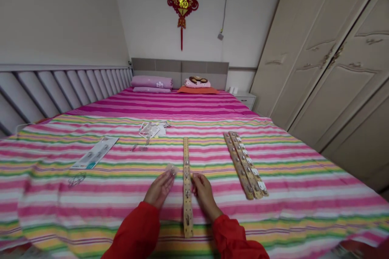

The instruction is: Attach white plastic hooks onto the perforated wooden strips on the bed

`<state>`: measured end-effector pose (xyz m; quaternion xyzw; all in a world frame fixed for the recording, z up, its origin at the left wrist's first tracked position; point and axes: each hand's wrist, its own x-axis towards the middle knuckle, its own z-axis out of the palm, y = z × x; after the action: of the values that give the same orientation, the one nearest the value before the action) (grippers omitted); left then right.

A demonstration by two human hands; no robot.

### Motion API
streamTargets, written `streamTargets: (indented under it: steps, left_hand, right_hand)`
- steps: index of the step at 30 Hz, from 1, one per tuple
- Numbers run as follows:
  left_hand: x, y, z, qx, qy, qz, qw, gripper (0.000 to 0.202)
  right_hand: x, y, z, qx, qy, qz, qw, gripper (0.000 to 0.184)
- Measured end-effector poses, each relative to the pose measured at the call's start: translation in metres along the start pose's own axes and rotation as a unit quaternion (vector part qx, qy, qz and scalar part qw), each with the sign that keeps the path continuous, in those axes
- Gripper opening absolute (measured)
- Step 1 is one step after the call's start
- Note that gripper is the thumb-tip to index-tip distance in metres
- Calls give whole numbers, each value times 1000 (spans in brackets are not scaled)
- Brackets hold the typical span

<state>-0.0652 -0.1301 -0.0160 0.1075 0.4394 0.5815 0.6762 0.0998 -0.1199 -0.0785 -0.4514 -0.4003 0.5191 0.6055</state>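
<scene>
So the person's got both hands out over the bed [304, 194], red sleeves [138, 228] and all, with a strip [186, 184] lying between them. It's tan, dotted with little holes and metal bits, and runs lengthwise from the bed's near edge towards the headboard [205, 71].

Left hand [159, 189] has its fingers together, holding a small see-through piece [172, 168] just left of the strip. Right hand [203, 191] is curled up narrow at the strip's right side; can't tell if anything's pinched in there.

Over towards the bed's right edge there's a bunch of similar strips [244, 166] side by side, white bits along the outer one. Towards the left edge sits a flat packet [95, 153], some thin loops [77, 179] nearer the near left corner. A jumbled pile [154, 129] of clear and white scraps lies further up towards the headboard.
</scene>
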Motion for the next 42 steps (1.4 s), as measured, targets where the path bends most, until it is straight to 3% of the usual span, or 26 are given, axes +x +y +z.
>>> streamTargets:
  steps: [6, 15, 21, 25, 29, 33, 37, 42]
  left_hand:
    - [-1, -30, 11, -22, -39, -28, 999, 11]
    - [-14, -41, 5, 6, -57, -18, 998, 14]
    - [-27, -34, -4, 26, -45, -46, 998, 15]
    - [-41, -18, 1, 25, -114, 16, 993, 25]
    - [-51, -9, 8, 26, -218, 54, 974, 23]
    - [-53, -9, 11, 45, -274, 53, 959, 25]
    - [-52, -14, 12, 70, -281, 46, 956, 22]
    - [-51, -19, 12, 84, -284, 39, 954, 20]
  right_hand:
    - [-8, -10, -2, 31, -15, 27, 999, 45]
    - [-27, -16, -5, 34, -11, 56, 998, 50]
    - [-36, -14, -14, 62, 7, 67, 996, 51]
    - [-41, -31, -11, 68, 25, 42, 997, 40]
    - [-53, -66, 3, 120, -104, 96, 983, 33]
    - [-66, -98, 16, 149, -211, 158, 953, 31]
    - [-71, -108, 18, 169, -236, 186, 939, 27]
    - [-69, -102, 13, 171, -227, 208, 936, 26]
